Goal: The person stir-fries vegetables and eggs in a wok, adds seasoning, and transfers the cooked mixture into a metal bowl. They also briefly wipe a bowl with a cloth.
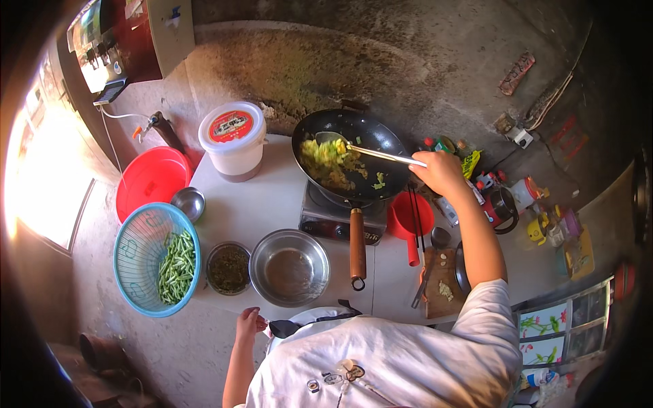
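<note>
My right hand grips the handle of a metal spatula, whose blade lies among yellow-green food, which looks like scrambled egg with greens. The food sits in the left part of a black wok on a portable stove. The wok's wooden handle points towards me, with nobody holding it. My left hand hangs at the table's front edge, fingers curled, touching none of the bowls; whether something small is in it cannot be seen. Nearest to it are a steel basin and a bowl of dark chopped food.
Left: a blue colander with cut green beans, a small steel bowl, a red basin, a lidded white bucket. Right: a red dipper with black chopsticks across it, a cutting board with chopped garlic, a knife, a kettle.
</note>
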`<state>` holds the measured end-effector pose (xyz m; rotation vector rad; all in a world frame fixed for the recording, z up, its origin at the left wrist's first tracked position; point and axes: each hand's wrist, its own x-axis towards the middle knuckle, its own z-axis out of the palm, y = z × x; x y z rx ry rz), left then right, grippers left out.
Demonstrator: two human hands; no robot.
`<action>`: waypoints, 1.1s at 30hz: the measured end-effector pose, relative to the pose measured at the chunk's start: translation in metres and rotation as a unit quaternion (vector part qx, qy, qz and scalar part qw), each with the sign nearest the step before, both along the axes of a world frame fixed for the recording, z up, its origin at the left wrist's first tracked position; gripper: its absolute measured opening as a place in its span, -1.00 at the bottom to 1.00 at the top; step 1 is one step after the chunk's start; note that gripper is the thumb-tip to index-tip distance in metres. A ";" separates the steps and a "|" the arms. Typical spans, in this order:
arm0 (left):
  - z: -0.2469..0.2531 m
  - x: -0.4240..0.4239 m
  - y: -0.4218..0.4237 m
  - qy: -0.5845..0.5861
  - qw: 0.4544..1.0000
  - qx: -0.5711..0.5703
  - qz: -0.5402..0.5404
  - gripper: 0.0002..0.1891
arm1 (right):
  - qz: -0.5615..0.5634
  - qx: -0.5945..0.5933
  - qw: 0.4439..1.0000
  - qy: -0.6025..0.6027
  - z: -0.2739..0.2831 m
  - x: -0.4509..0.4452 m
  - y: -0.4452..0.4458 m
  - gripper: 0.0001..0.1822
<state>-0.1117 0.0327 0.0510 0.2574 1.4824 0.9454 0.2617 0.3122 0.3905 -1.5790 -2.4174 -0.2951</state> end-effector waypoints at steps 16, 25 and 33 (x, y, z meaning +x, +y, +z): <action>0.007 0.007 0.017 0.031 0.998 0.007 -0.053 -0.72 | -0.025 0.099 0.990 -0.099 -0.046 -0.011 0.031 -0.81; 0.009 0.007 0.012 0.038 0.998 0.001 -0.043 -0.73 | -0.068 0.056 0.985 -0.150 -0.040 0.005 0.047 -0.84; 0.006 0.011 0.012 0.031 0.999 -0.001 -0.039 -0.73 | -0.019 0.034 0.995 -0.096 -0.043 -0.002 0.026 -0.82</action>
